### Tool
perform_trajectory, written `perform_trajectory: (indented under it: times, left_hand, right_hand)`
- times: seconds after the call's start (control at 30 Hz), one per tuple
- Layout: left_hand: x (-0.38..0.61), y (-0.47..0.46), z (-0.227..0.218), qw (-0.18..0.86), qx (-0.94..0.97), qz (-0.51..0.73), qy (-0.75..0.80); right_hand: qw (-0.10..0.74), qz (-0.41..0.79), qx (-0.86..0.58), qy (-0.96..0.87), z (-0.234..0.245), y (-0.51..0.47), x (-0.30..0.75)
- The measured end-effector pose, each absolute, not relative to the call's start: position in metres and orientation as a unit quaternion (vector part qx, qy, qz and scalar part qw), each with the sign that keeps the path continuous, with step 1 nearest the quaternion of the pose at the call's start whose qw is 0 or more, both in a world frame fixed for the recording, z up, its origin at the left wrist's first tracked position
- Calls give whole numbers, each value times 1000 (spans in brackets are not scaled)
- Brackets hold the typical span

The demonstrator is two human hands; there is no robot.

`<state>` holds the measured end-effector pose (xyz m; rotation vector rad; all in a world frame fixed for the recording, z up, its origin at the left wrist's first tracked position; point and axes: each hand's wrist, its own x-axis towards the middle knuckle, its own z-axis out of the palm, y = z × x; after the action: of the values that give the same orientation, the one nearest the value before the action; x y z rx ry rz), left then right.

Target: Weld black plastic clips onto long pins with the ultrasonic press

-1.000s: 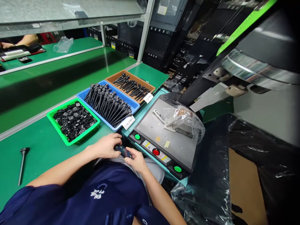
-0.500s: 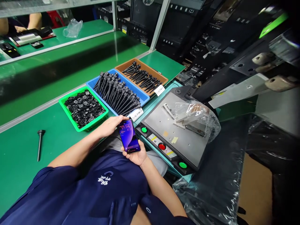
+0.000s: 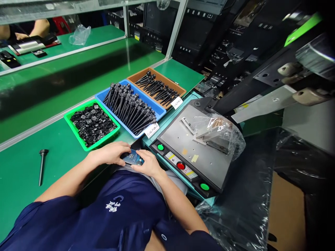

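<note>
A smartphone [image 3: 133,158] with a lit, bluish screen lies sideways between my two hands, low over my lap at the bench edge. My left hand [image 3: 115,152] is closed around its left end, with the thumb at the lower edge. Around its right end my right hand [image 3: 148,162] is closed too, its fingers covering part of the screen. The green bin [image 3: 68,120] of small black square parts stands just beyond my left hand. Behind it, the blue bin [image 3: 161,111] holds many black ribbed rods with wide heads.
An orange-brown bin [image 3: 180,89] with more rods stands at the back. One black rod [image 3: 42,167] lies on the green bench at left. To the right is a press with a metal plate [image 3: 172,134], a red button [image 3: 180,166] and plastic film [image 3: 232,136]. Another person's arms show far left.
The phone has turned from upright to sideways and dropped a little, and its screen picture differs. My left hand has moved down to its left end; my right hand now grips its right end.
</note>
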<state>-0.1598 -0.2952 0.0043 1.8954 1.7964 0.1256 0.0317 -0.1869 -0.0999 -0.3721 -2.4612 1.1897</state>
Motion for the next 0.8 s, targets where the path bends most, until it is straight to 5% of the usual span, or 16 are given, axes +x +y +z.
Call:
perform_trajectory:
  times: [0.37, 0.5, 0.67, 0.8]
  left_hand:
    - [-165, -324, -19, 182, 646, 95, 736]
    - [-168, -327, -9, 230, 612, 152, 741]
    - [-163, -324, -5, 146, 488, 367, 778]
    - [-151, -314, -13, 151, 475, 429, 754]
  right_hand:
    - [181, 483, -78, -853, -94, -180, -4]
    - [106, 662, -167, -723, -98, -174, 1]
    - [-21, 919, -193, -343, -103, -169, 29]
    - [130, 948, -195, -216, -77, -147, 57]
